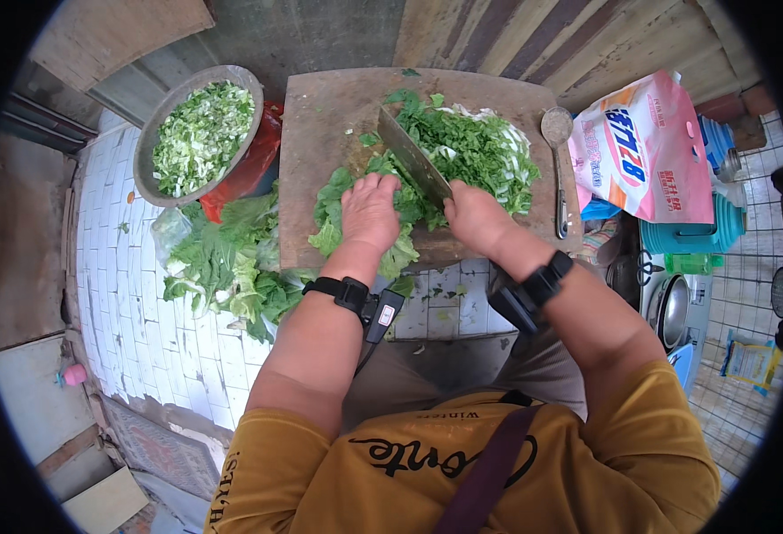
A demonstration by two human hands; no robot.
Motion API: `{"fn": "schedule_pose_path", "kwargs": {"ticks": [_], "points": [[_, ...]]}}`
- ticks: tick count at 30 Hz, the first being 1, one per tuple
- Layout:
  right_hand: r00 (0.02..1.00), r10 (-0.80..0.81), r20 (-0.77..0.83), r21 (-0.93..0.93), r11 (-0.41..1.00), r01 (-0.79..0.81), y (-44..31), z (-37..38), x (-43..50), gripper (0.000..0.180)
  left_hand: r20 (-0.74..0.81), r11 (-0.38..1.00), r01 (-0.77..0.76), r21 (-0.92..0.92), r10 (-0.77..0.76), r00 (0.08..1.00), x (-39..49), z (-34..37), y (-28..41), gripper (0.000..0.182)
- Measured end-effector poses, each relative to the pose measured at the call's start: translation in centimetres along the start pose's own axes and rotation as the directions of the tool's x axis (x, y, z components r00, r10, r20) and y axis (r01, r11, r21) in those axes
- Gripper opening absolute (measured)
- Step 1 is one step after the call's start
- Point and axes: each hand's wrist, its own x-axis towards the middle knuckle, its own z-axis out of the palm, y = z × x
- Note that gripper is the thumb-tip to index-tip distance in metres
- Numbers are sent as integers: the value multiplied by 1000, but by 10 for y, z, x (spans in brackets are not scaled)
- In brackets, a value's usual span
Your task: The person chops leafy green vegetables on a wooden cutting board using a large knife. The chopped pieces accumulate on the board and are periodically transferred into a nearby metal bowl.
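Observation:
On a worn wooden chopping board (324,120) lies a heap of chopped leafy greens (498,153). My right hand (475,217) grips a cleaver (411,157) near its handle, the blade slanting up and to the left along the heap's left side. Left of the blade, my left hand (370,210) presses down on uncut green leaves (331,197), its fingers bent towards the cleaver. Some leaves hang over the board's near edge. The cleaver's handle is mostly hidden in my right hand.
A metal ladle (557,140) lies along the board's right edge, beside a pink printed plastic bag (672,153). At left stand a round basin (141,160) of chopped greens and a red plastic bag (251,163). Whole leafy greens (224,260) lie on the tiled floor (124,267).

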Motion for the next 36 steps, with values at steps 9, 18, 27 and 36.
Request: {"fn": "schedule_pose_path", "kwargs": {"ticks": [9,18,27,36], "points": [[959,108,262,-94,992,-86,-17,12,-10,18,49,996,6,89,-11,999,9,9,-7,41],[993,96,64,-46,995,-93,1,49,45,18,-66,996,-20,91,26,997,-12,0,-14,38],[957,107,268,-91,992,-86,-22,-9,-32,18,8,998,35,58,-36,999,-6,1,-9,40],[978,89,187,-3,996,-90,-17,58,27,20,-89,999,11,37,-8,996,-5,11,-22,37]]}}
